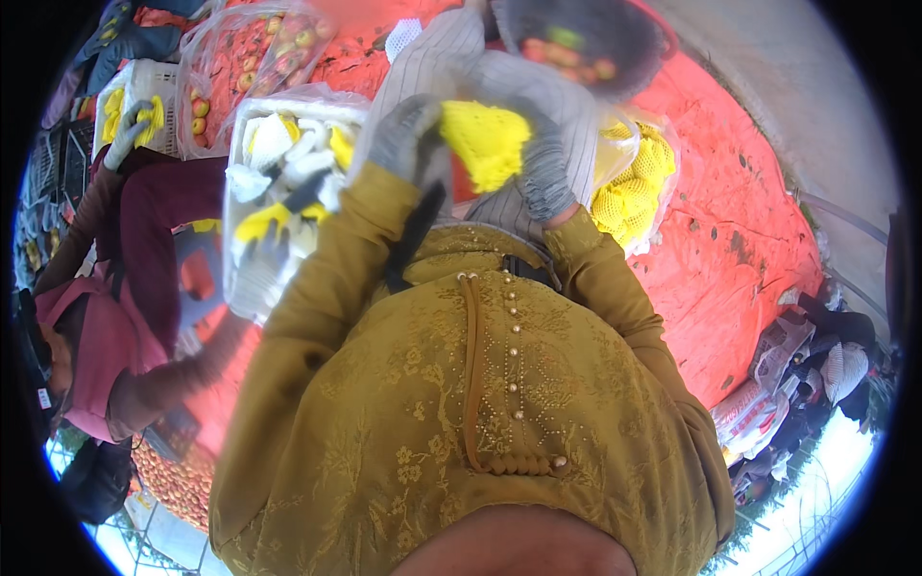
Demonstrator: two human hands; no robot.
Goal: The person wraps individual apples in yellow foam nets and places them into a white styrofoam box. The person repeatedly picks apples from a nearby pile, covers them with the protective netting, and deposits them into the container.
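Observation:
Between my gloved hands is a yellow foam fruit net (490,144), stretched above my lap. My left hand (409,137), in a grey glove, is at its left end; how its fingers lie is blurred. My right hand (544,162), also in a grey glove, is on the net's right edge. Whether a fruit sits inside the net cannot be told. A white foam box (234,209) with white and yellow foam nets stands to the left. To the right is a clear plastic bag (670,144) of yellow foam nets (634,194).
A dark basket (634,43) with apples (562,57) stands ahead. A co-worker (151,230) sits at the left, one gloved hand in the foam box, the other at a white crate (162,79). Red sheeting (720,237) covers the ground. Apples in clear bags lie at the upper left.

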